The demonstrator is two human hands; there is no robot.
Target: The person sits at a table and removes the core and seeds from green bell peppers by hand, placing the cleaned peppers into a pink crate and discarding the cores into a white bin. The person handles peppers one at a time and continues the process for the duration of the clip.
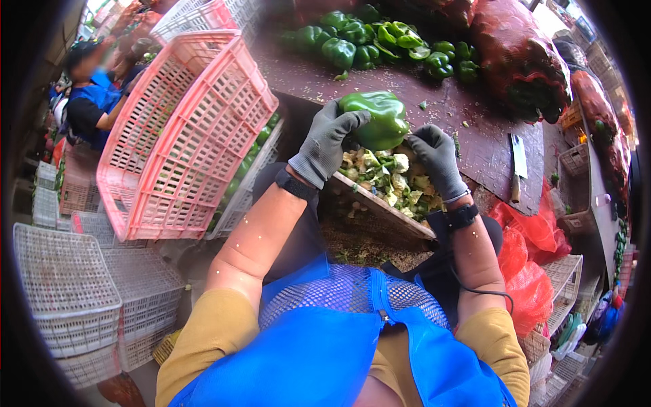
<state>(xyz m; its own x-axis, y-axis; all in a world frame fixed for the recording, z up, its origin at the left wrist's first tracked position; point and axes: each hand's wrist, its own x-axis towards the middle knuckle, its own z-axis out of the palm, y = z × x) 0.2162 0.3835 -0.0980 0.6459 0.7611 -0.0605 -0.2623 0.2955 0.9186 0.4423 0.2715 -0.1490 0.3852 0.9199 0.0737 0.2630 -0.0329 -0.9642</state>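
In a grey glove, my left hand grips a large green bell pepper by its left side. My right hand, gloved alike, is just right of and below the pepper, its fingers bent together; whether anything small is between them cannot be told. Beneath both hands lies a bin holding pepper cores and scraps. More green bell peppers are heaped at the back of the dark red tabletop, some of them cut open. A cleaver with a wooden handle rests on the table's right part.
Pink plastic crates lean at the left, over a white crate of green peppers. Grey-white crates are stacked lower left. A red mesh sack stands back right, with red plastic bags below. Another person is at upper left.
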